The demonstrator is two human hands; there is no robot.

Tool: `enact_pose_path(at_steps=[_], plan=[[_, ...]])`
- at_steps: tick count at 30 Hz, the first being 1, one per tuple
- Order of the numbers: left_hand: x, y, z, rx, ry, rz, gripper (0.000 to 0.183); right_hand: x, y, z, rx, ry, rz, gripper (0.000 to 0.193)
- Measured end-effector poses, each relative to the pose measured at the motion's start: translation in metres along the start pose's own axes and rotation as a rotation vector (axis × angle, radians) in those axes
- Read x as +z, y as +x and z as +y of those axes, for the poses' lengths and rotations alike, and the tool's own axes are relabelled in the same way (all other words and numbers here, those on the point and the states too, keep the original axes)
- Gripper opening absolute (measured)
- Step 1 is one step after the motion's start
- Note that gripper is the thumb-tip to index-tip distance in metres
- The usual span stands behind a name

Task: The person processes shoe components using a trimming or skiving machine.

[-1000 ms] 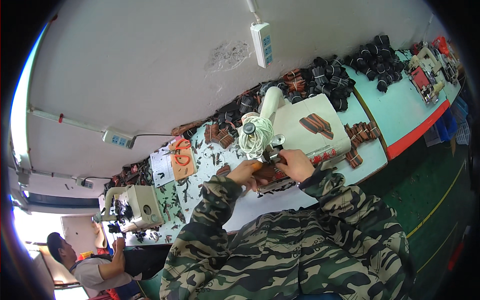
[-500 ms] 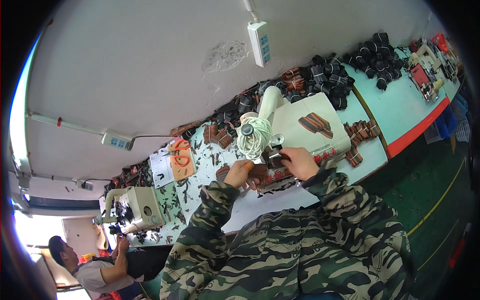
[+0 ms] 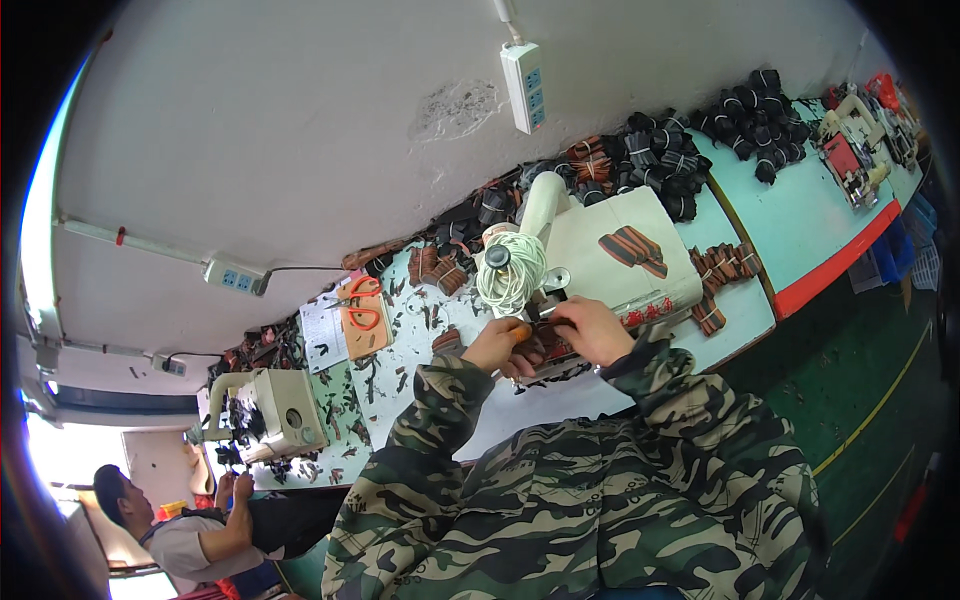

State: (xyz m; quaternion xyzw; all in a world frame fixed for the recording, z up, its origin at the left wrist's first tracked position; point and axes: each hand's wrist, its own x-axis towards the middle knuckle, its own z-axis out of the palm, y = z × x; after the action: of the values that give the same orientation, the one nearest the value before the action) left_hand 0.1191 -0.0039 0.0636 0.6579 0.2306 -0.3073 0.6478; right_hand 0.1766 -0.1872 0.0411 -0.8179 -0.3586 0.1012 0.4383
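My left hand (image 3: 495, 346), with an orange cover on one finger, is closed on brown leather pieces at the front of a cream bench machine (image 3: 660, 215). Close beside it, my right hand (image 3: 594, 332) is closed, fingers bent toward the left hand; what it grips is hidden. Both hands are just below the machine's working head. Above them is a coil of pale cord (image 3: 512, 285) with a dark round knob in its middle. On the machine's top lie several dark pieces with brown stripes (image 3: 634, 250). A small brown stack (image 3: 447, 342) lies left of my left hand.
Tied black bundles (image 3: 755, 120) line the wall; brown bundles (image 3: 725, 262) lie right of the machine. Orange-handled scissors (image 3: 362, 303) rest on a brown board among dark scraps. Further left, a person (image 3: 215, 535) works at another machine (image 3: 285, 412).
My hands have drawn closer together, the right one moving slightly left and down. The brown piece in my left hand is now more covered. The other person's hands have shifted slightly.
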Motion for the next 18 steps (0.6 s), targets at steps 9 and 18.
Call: enact_pose_path(at_steps=[9, 18], plan=[[-0.007, 0.003, -0.013, 0.096, 0.081, 0.148, 0.026, -0.006, -0.003, 0.005, 0.1, 0.149, -0.047, 0.015], [-0.019, -0.001, -0.016, 0.038, 0.064, 0.155, 0.026, -0.011, -0.004, 0.006, 0.167, 0.134, -0.048, 0.017]])
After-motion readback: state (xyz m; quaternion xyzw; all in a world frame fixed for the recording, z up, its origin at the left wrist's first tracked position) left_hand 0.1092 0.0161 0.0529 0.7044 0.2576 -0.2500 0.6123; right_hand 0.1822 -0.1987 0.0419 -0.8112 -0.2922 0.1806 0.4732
